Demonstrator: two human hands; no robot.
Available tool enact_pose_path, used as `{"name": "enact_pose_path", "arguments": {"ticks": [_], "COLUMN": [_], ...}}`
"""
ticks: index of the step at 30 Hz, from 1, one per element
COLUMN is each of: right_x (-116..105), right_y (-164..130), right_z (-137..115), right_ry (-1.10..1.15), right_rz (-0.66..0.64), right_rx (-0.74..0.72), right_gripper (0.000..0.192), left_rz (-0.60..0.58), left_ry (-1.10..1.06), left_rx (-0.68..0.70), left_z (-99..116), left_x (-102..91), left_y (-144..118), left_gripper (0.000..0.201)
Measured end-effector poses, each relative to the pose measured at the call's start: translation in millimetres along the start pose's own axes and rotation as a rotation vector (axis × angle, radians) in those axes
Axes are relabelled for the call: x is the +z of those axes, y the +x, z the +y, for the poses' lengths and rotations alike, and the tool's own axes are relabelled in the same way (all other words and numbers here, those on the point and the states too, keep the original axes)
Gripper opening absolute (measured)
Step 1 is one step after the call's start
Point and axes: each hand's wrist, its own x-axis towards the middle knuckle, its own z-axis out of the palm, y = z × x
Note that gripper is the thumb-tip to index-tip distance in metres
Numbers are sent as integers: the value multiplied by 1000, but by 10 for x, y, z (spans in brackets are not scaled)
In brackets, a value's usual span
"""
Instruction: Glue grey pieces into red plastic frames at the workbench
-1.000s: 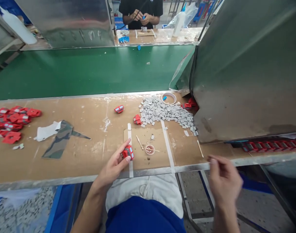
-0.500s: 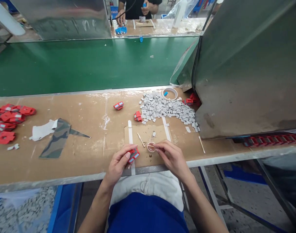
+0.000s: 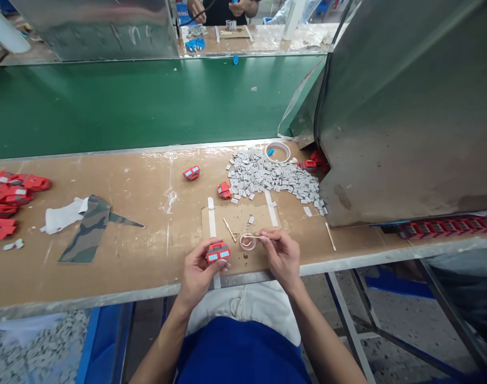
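My left hand (image 3: 199, 270) grips a small red plastic part (image 3: 218, 252) with two grey-blue pads facing up, just above the near edge of the brown bench (image 3: 139, 213). My right hand (image 3: 281, 255) pinches a thin wooden stick (image 3: 253, 238) whose tip rests in a small clear round cup (image 3: 248, 241) on the cardboard mat (image 3: 239, 234). A second stick (image 3: 229, 229) lies on the mat to the left of the cup. Two loose red parts (image 3: 191, 172) (image 3: 224, 190) lie farther back.
A heap of small grey pieces (image 3: 271, 178) and a tape roll (image 3: 278, 152) sit behind the mat. Red parts (image 3: 11, 194) pile at far left, beside camouflage cloth (image 3: 87, 230). A green conveyor belt (image 3: 147, 101) runs behind; a metal hood (image 3: 407, 106) stands at right. Another person's hands (image 3: 219, 8) work opposite.
My right hand came in from the right edge to the cup and took hold of the stick. My left hand turned the red part so its pads face up.
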Motion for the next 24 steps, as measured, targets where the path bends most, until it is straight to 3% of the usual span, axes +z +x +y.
{"name": "enact_pose_path", "arguments": {"ticks": [6,10,17,24], "right_x": [-70,-90,5,99], "right_y": [-56,-22,-89,-63], "right_z": [-24,-148,-504,-551], "right_ry": [200,261,225,99], "right_rz": [74,100,-49,-135], "right_rx": [313,368,179,22], "right_gripper": [25,29,11,11], "left_rz": [-89,-122,-123,-136], "left_ry": [300,435,519,532], "left_rx": [260,366,368,374], "left_z": [23,62,34,19], "left_x": [-5,-3,-11,-3], "left_y": [24,51,30,34], "left_gripper": [24,19,16,17]}}
